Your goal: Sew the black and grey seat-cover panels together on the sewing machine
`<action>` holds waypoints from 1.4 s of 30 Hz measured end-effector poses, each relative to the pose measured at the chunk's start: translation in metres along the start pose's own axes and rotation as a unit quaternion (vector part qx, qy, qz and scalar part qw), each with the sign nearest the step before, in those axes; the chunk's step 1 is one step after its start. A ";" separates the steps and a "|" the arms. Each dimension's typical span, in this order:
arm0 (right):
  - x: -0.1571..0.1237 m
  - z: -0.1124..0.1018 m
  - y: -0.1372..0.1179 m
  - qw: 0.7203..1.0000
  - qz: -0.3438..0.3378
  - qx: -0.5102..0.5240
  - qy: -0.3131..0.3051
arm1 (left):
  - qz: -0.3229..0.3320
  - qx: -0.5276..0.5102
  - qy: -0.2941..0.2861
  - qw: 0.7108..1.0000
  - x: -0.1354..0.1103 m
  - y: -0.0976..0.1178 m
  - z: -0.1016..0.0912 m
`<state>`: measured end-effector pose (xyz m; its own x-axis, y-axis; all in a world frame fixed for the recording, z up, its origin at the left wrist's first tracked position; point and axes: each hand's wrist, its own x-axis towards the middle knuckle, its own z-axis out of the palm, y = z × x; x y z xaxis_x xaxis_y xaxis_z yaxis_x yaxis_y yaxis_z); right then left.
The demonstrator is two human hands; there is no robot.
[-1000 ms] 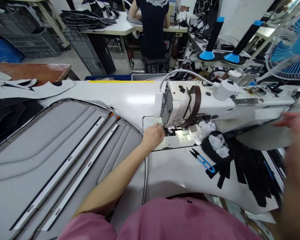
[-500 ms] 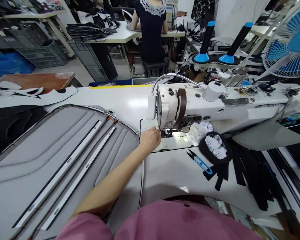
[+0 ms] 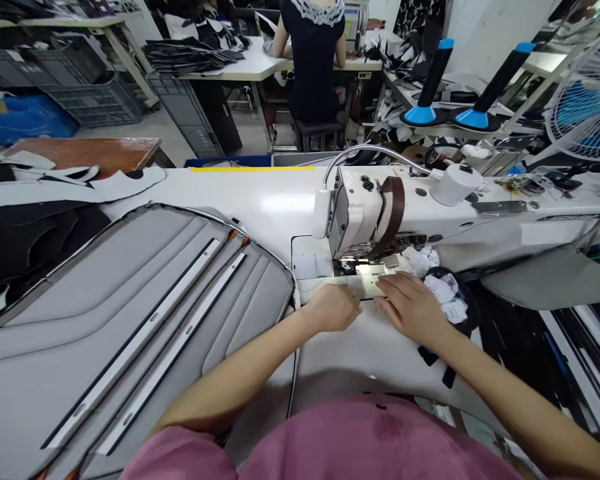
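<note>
My left hand (image 3: pixel 333 307) rests on the white table just in front of the sewing machine's needle plate (image 3: pixel 365 287). Its fingers are curled under, and whatever they pinch is hidden. My right hand (image 3: pixel 410 308) lies beside it with fingers stretched flat towards the lit plate, holding nothing that I can see. The white sewing machine (image 3: pixel 370 213) stands right behind both hands. A big grey quilted panel (image 3: pixel 130 300) with two white strips (image 3: pixel 145 347) lies to the left of my left arm.
A black dish of white labels (image 3: pixel 450 293) sits right of my right hand, with black strips (image 3: pixel 520 333) beyond it. A fan (image 3: pixel 585 107) stands at the far right. Another person in black (image 3: pixel 313 53) sits at a back table. Black and white cut pieces (image 3: pixel 40 180) lie far left.
My left hand has pulled back from beside the presser foot to the front of the plate. My right hand has come in from the right and now covers the blue snips.
</note>
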<state>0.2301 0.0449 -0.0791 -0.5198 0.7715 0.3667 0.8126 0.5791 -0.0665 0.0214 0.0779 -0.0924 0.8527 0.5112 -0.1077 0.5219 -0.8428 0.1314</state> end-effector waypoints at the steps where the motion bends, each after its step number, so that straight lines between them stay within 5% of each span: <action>1: 0.006 0.014 -0.005 1.000 0.020 -0.008 -0.021 | -0.007 -0.002 -0.001 1.000 -0.001 0.000 0.000; 4: 0.022 0.043 -0.015 0.994 0.068 -0.029 -0.085 | -0.022 -0.005 -0.006 1.000 -0.003 0.000 -0.001; 7: 0.029 0.047 -0.018 0.994 0.031 0.016 -0.104 | -0.038 -0.007 0.008 0.999 -0.005 -0.001 -0.004; 13: 0.014 0.016 -0.015 0.988 0.128 0.050 0.066 | -0.043 -0.011 -0.033 0.998 -0.005 0.003 -0.007; 16: -0.009 -0.003 -0.022 0.991 0.106 0.080 0.009 | -0.067 -0.006 -0.036 0.997 -0.004 0.006 -0.006; 18: -0.032 -0.013 -0.028 0.986 0.149 0.069 -0.021 | -0.077 -0.011 -0.045 0.996 -0.004 0.007 -0.005; 24: -0.084 0.002 -0.045 0.943 0.241 -0.156 -0.166 | -0.107 -0.025 -0.064 0.992 -0.003 0.012 -0.010; 34: -0.003 0.025 -0.048 0.955 0.211 -0.123 -0.172 | -0.273 -0.133 0.029 0.952 -0.008 0.020 -0.021; 42: 0.006 0.032 -0.040 0.975 0.165 -0.107 -0.101 | -0.261 -0.170 0.058 0.948 -0.008 0.018 -0.018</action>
<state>0.1863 0.0350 -0.1042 -0.2439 0.9555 0.1660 0.9697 0.2384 0.0530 0.0250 0.0615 -0.0718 0.4618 0.8760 -0.1392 0.8345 -0.3760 0.4028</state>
